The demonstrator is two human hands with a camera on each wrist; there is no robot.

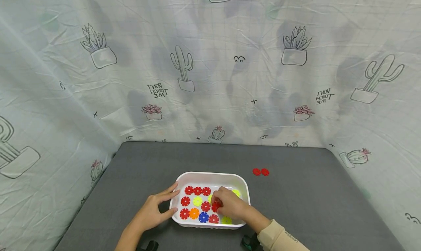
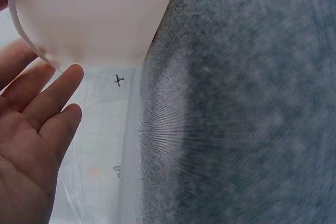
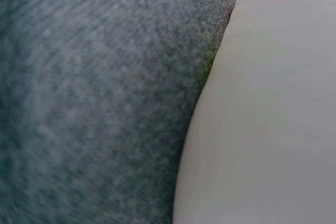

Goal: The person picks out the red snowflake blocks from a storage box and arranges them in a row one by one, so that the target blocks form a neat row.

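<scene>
Our right hand (image 1: pixel 230 203) pinches a red disc (image 1: pixel 216 206) inside the tray (image 1: pixel 210 176); our left hand (image 1: pixel 154 210), fingers spread, steadies its left wall.

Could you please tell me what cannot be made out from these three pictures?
- Head view: the right hand covers part of the white tray; the discs beneath it, and whether it grips a red disc, cannot be told.
- Right wrist view: only blurred grey mat and tray wall; no hand or discs.
- Left wrist view: left hand cut off by the edge.
</scene>
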